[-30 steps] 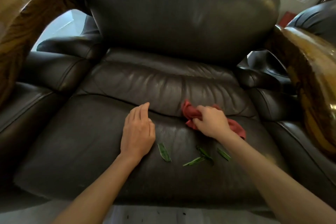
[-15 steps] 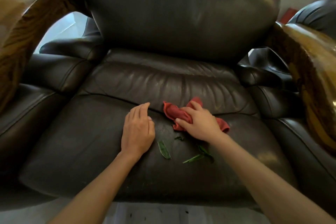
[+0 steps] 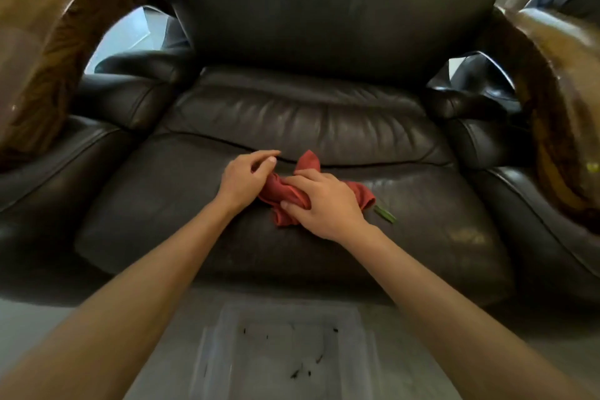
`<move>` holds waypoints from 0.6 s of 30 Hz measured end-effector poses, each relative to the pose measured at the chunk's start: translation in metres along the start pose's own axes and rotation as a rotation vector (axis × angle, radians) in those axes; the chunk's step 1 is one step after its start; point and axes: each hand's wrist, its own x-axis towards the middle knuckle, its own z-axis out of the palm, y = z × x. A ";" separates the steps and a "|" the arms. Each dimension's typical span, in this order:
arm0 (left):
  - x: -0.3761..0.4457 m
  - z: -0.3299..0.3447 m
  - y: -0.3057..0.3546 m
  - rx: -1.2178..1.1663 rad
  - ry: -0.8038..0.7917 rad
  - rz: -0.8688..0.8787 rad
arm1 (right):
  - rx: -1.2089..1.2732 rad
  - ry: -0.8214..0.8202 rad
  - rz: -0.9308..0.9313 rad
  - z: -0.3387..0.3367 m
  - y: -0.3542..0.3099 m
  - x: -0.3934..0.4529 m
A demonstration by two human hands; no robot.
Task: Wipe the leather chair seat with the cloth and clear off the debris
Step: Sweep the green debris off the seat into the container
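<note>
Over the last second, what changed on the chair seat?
The right hand swept the red cloth leftward across the seat over the green leaves; only one leaf shows now, right of the cloth. The left hand lifted from flat and curls against the cloth. A clear bin is in view now. The right hand's grip stayed.

One chair seat (image 3: 194,204), one red cloth (image 3: 285,195), one visible leaf (image 3: 385,214), one bin (image 3: 211,351), perhaps several specks inside.
</note>
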 end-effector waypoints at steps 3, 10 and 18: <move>-0.033 0.000 0.000 0.061 -0.056 0.099 | 0.000 0.035 -0.028 0.003 -0.011 -0.015; -0.092 0.002 -0.007 0.172 0.008 0.226 | -0.048 0.034 -0.070 0.010 -0.040 -0.062; -0.094 -0.004 -0.003 0.146 -0.006 0.227 | -0.080 -0.001 -0.230 -0.001 -0.039 -0.099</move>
